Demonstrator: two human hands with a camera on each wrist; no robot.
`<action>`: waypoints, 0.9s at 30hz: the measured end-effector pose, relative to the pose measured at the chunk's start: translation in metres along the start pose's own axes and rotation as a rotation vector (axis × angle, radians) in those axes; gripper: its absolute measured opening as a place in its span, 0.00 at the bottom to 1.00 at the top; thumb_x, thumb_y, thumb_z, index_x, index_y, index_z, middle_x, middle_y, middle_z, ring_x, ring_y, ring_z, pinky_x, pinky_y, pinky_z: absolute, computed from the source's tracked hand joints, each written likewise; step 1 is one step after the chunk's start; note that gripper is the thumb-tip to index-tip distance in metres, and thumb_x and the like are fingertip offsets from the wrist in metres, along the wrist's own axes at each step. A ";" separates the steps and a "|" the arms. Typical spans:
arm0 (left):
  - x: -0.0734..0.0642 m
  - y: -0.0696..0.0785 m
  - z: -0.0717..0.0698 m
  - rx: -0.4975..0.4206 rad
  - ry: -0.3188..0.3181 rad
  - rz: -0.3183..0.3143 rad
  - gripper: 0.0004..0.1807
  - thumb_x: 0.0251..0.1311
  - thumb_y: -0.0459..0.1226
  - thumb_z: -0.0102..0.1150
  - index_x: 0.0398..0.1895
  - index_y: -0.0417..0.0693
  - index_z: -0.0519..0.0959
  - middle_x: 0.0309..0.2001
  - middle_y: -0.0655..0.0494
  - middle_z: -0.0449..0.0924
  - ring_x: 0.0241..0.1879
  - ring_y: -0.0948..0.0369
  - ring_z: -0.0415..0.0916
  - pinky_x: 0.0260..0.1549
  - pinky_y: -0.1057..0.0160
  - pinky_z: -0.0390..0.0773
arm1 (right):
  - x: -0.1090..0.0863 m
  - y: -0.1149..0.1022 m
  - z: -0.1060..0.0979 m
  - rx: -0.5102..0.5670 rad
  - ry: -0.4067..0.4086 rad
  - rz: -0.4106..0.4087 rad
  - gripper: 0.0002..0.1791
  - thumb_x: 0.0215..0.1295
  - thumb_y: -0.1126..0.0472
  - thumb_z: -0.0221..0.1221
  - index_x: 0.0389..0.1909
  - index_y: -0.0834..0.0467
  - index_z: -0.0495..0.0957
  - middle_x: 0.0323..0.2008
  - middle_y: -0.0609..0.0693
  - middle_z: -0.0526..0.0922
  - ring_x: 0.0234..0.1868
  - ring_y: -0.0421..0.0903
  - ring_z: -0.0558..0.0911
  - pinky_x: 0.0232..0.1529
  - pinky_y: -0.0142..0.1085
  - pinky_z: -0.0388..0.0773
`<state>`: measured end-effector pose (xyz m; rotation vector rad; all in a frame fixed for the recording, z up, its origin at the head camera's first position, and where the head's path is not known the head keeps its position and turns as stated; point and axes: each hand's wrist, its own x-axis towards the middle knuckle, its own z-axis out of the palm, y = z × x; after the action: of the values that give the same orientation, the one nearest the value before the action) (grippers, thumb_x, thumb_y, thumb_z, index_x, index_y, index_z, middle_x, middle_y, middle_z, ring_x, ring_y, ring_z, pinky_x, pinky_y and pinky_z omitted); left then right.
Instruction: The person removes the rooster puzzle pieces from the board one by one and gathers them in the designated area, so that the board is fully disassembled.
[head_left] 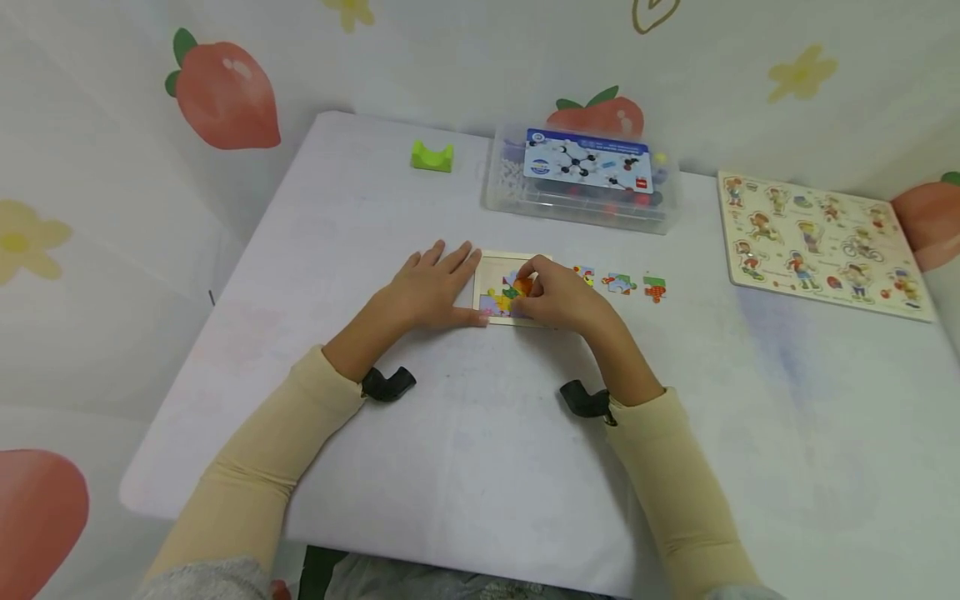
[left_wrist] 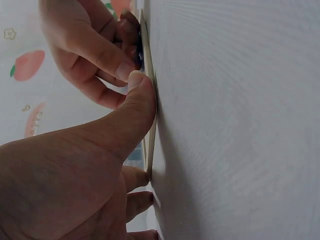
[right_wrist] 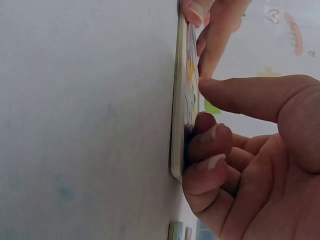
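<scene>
A small wooden puzzle tray (head_left: 491,260) lies on the table with colourful jigsaw pieces (head_left: 495,303) in its front part. My left hand (head_left: 433,293) is spread flat at the tray's left side, its thumb on the front left corner and its fingertips along the left edge. Over the tray's right half, my right hand (head_left: 566,296) has its thumb and curled fingers around an orange puzzle piece (head_left: 522,286), low against the other pieces. In the right wrist view, the thumb (right_wrist: 235,97) touches the picture surface, while the curled fingers hide part of the tray.
Several loose puzzle pieces (head_left: 619,283) lie in a row right of the tray. Behind stand a clear plastic box (head_left: 502,196) with a blue-and-white label and a green block (head_left: 432,157). A wooden picture board (head_left: 825,242) lies at the far right.
</scene>
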<state>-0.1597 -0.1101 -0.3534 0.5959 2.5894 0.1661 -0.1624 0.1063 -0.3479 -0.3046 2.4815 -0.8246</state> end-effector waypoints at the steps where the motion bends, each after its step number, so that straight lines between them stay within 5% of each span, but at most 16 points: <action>1: 0.000 0.000 0.000 0.001 0.000 0.000 0.58 0.62 0.68 0.54 0.82 0.51 0.38 0.81 0.51 0.34 0.78 0.41 0.31 0.72 0.39 0.42 | 0.001 0.000 0.000 0.005 0.000 0.006 0.22 0.67 0.60 0.64 0.58 0.61 0.71 0.34 0.57 0.77 0.31 0.50 0.73 0.32 0.39 0.70; 27: 0.002 0.000 0.002 0.009 0.000 -0.005 0.58 0.62 0.69 0.53 0.82 0.51 0.37 0.81 0.51 0.33 0.78 0.42 0.31 0.71 0.38 0.42 | 0.000 0.008 0.004 0.059 0.073 -0.077 0.22 0.64 0.65 0.66 0.54 0.61 0.67 0.31 0.57 0.75 0.31 0.50 0.72 0.33 0.41 0.69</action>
<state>-0.1603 -0.1094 -0.3566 0.5930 2.5923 0.1526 -0.1606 0.1106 -0.3553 -0.3573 2.5209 -0.9554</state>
